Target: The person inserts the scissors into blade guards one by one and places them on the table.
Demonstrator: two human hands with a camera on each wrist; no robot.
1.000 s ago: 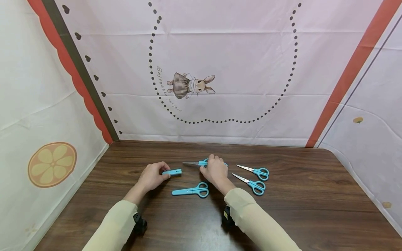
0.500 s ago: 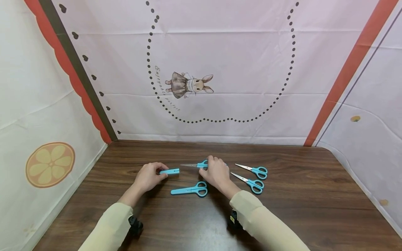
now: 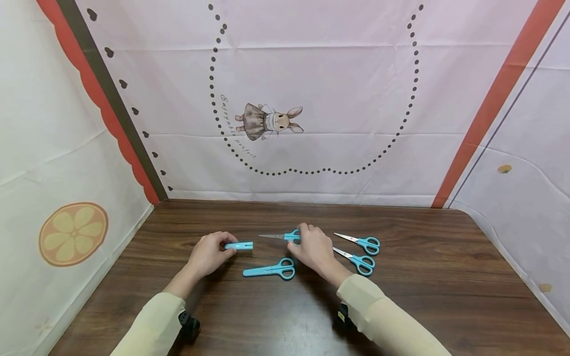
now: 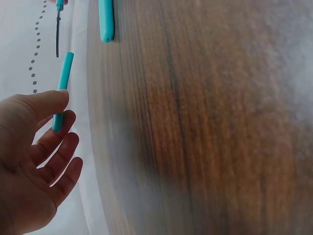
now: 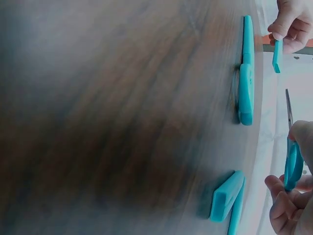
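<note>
My left hand [image 3: 208,254] pinches a light-blue scissors blade cover [image 3: 239,245] between thumb and fingers, its slotted end facing right. In the left wrist view the cover [image 4: 64,73] stands out past the thumb, and the other fingers are loosely bent. My right hand [image 3: 315,247] grips a pair of blue-handled scissors [image 3: 291,237] by the handles, part of which the hand hides. Their closed blades point left at the cover's slotted end, a small gap apart. Both things are held above the table in the wrist views.
Between the forearms lies another pair of scissors [image 3: 269,270] with its cover on. To the right of my right hand rest two uncovered pairs, a far one [image 3: 367,244] and a near one [image 3: 362,263]. The brown wooden table [image 3: 423,277] meets a printed cloth [image 3: 338,113] behind.
My right hand has shifted slightly right with the scissors, and the gap between blade tips and cover has widened a little. The left hand has drawn slightly left. The scissors on the table have stayed put.
</note>
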